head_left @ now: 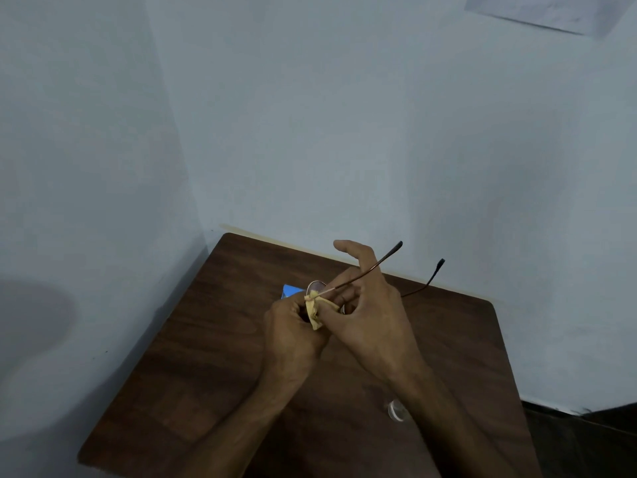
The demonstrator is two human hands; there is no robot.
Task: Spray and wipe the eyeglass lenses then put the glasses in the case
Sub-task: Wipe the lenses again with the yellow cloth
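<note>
Now left hand (296, 327) grips glasses (315, 288); right hand (367, 305) pinches yellow cloth (315, 317) against lens.

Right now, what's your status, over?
Left hand grips thin metal-framed eyeglasses. Right hand pinches yellow cloth against them. Blue item, maybe the case, behind hands. Nothing blocking.

table (206, 357): dark wood | wall (310, 132): pale blue | paper (537, 12): upper right

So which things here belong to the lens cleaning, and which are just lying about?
Job: glasses, yellow cloth, left hand, right hand.
Lying about: blue item behind the hands, possibly the case; small clear item on the table; paper on the wall.
</note>
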